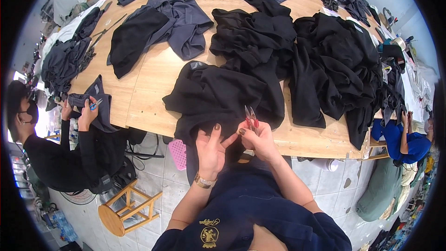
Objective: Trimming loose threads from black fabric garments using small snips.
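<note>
A black garment (218, 90) is draped over the near edge of the wooden table (139, 95), most of it laid on the tabletop, ahead of both hands. At that edge its cloth is touched by the left hand (210, 153) — thumb and fingers spread, though whether fabric is pinched cannot be told. Red-handled snips (252, 121) are gripped by the right hand (260, 143) at the table's near edge — blades pointed toward its far side, above the garment.

- Wearer's bare hands (210, 155) (263, 143): two.
- Red-handled snips (252, 122): one pair.
- Blue-handled snips (95, 104): one pair.
- Gold wristband (204, 182): one.
- Pink perforated basket (178, 155): one.
- Round-seated stool (110, 219): one.
</note>
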The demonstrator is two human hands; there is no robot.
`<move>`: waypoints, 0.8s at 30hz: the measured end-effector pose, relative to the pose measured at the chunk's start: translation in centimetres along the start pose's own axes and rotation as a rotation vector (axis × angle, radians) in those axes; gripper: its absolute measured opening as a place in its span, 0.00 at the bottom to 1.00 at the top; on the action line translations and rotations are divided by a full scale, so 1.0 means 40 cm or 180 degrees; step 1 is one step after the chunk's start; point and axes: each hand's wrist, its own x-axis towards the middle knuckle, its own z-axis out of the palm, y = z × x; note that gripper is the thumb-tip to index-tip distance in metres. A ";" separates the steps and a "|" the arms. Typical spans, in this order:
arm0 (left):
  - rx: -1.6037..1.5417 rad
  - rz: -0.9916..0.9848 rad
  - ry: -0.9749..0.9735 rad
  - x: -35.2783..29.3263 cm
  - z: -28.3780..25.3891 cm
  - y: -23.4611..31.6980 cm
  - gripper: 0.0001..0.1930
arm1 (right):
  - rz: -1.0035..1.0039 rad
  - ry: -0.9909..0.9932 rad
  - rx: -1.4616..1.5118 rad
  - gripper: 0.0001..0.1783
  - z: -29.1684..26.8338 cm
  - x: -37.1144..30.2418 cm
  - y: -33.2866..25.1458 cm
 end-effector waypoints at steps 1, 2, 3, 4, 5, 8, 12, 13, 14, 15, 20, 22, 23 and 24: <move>-0.0018 -0.0028 -0.0011 0.000 -0.002 0.004 0.09 | -0.0001 0.0002 0.0001 0.03 0.003 0.000 -0.003; -0.0034 -0.0058 -0.0025 0.002 -0.003 0.007 0.10 | -0.0061 0.0178 -0.0277 0.04 0.007 0.001 -0.010; -0.0032 -0.0062 -0.0029 0.003 -0.008 0.007 0.10 | -0.0121 0.0354 -0.0555 0.04 0.011 0.002 -0.013; -0.0035 -0.0092 -0.0042 0.004 -0.014 0.006 0.10 | -0.0125 0.0360 -0.0554 0.04 0.010 0.006 -0.001; -0.0039 -0.0116 -0.0055 0.005 -0.016 0.005 0.10 | -0.0580 0.0508 -0.0986 0.05 0.010 0.016 0.015; -0.0001 -0.0118 -0.0038 0.003 -0.012 0.002 0.10 | -0.1174 0.0682 -0.1443 0.07 0.017 0.022 0.031; 0.0180 0.0085 0.0024 -0.008 0.010 -0.003 0.09 | -0.1208 0.0937 -0.2073 0.08 0.052 0.029 0.010; 0.0189 0.0070 0.0063 -0.010 0.010 -0.005 0.08 | -0.1350 0.1041 -0.2289 0.09 0.064 0.030 0.003; 0.0194 0.0057 0.0093 -0.012 0.013 -0.006 0.08 | -0.1733 0.0819 -0.2315 0.11 0.061 0.050 0.019; 0.0192 0.0059 0.0089 -0.012 0.006 -0.008 0.08 | -0.1999 0.0732 -0.2685 0.10 0.052 0.039 0.022; 0.0125 0.0075 0.0160 0.008 -0.049 -0.012 0.06 | -0.3073 0.0048 -0.3708 0.11 0.040 0.018 0.026; 0.0067 0.0024 0.0043 0.009 -0.053 -0.006 0.07 | -0.3115 -0.0260 -0.3629 0.11 0.042 0.006 0.034; 0.0110 -0.0048 0.0186 0.003 -0.019 0.011 0.07 | -0.3146 -0.0395 -0.3688 0.13 0.034 0.000 0.041; 0.0152 -0.0120 0.0328 0.001 0.000 0.020 0.07 | -0.3142 -0.0393 -0.3692 0.13 0.028 -0.008 0.041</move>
